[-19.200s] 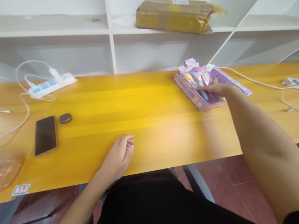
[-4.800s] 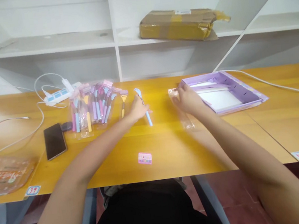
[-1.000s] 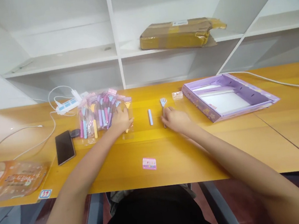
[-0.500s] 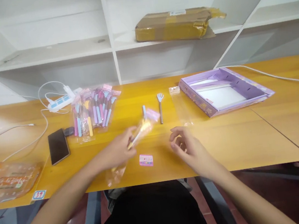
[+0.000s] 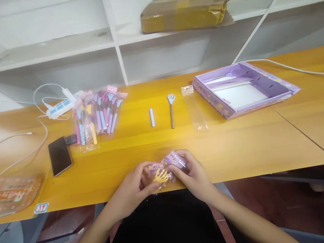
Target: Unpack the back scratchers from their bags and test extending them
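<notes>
Near the table's front edge, my left hand point(image 5: 138, 185) grips a yellow hand-shaped back scratcher point(image 5: 162, 176) in its clear plastic bag. Its handle is hidden by my fingers. My right hand point(image 5: 190, 173) pinches the bag's purple printed top point(image 5: 175, 160) between thumb and fingers. Beyond my hands lie a blue handle piece point(image 5: 152, 117) and a separate back scratcher rod point(image 5: 171, 114) with a pale blue hand-shaped head. To their right a clear plastic bag point(image 5: 195, 111) lies flat.
Several bagged back scratchers point(image 5: 99, 113) are piled at left, with a phone point(image 5: 60, 155) and a white power strip point(image 5: 62, 106) close by. An orange package point(image 5: 11, 193) rests far left. A purple open box point(image 5: 228, 107) stands right; a taped carton point(image 5: 184, 14) is on the shelf.
My left hand has brought the bagged yellow back scratcher down toward the front edge. My right hand has moved left and taken hold of the bag's top.
</notes>
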Demonstrator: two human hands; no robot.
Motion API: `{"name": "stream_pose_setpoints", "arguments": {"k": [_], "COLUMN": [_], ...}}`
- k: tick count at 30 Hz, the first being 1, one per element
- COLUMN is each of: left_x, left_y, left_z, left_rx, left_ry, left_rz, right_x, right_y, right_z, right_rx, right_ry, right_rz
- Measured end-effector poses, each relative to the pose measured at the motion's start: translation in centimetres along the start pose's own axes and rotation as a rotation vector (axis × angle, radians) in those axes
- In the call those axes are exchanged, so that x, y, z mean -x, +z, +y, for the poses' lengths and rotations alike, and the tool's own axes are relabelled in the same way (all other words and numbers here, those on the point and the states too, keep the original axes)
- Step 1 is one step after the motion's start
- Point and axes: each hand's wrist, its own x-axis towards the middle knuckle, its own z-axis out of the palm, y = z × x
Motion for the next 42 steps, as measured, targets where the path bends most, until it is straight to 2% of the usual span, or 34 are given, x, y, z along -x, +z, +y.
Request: {"name": "stream_pose_setpoints", "arguments": {"k": [3, 8, 13, 17, 22, 26, 28, 30, 32, 34, 35, 37, 39, 42], "left_x": [-0.7, -0.8, -0.7, -0.7, -0.7, -0.7, -0.8, -0.7, -0.4, 0.2, 0.6, 1.4, 2.0, 2.2], "left_y": [0.3, -0.4, -0.6, -0.9, -0.9, -0.8, -0.7, -0.8, -1.1, -1.6, -1.8, -2.3, -2.5, -2.3], "left_z": [-0.7, -1.9, -2.3, -2.1, -2.4, -2.6, -2.5, -2.4, -2.4, -2.5, -2.6, -2.8, -3.0, -3.1], "left_rx": [-0.028, -0.093, -0.166, -0.159, -0.177, -0.193, -0.199, -0.189, -0.150, -0.091, -0.056, 0.039, 0.177, 0.399], "left_ry": [0.065, 0.140, 0.196, 0.205, 0.225, 0.240, 0.248, 0.246, 0.241, 0.239, 0.235, 0.206, 0.162, 0.109], "left_rz": [-0.041, -0.136, -0.208, -0.255, -0.249, -0.239, -0.237, -0.248, -0.264, -0.279, -0.279, -0.263, -0.221, -0.155], "right_x": [0.1, -0.3, 0.4, 0.9, 0.3, -0.3, -0.6, -0.8, -0.9, -0.9, -1.0, -1.2, -1.6, -2.8], "right_y": [-0.2, -0.8, -1.3, -2.0, -3.0, -2.9, -3.0, -3.3, -4.1, -4.8, -5.0, -4.6, -3.4, -1.1], "right_z": [0.4, 1.3, 2.0, 2.7, 2.4, 0.8, 0.2, 0.1, 0.1, 0.2, 0.2, -0.1, -0.5, -1.1], "right_rx": [0.036, 0.105, 0.293, 0.344, 0.335, 0.243, 0.283, 0.376, 0.424, 0.377, 0.332, 0.265, 0.300, 0.481], "right_ry": [-0.027, -0.127, -0.158, -0.192, -0.368, -0.263, -0.264, -0.322, -0.354, -0.308, -0.254, -0.108, -0.010, -0.076], "right_rz": [-0.016, 0.014, 0.047, 0.015, -0.097, -0.180, -0.212, -0.144, 0.053, 0.239, 0.275, 0.190, 0.016, -0.194]}}
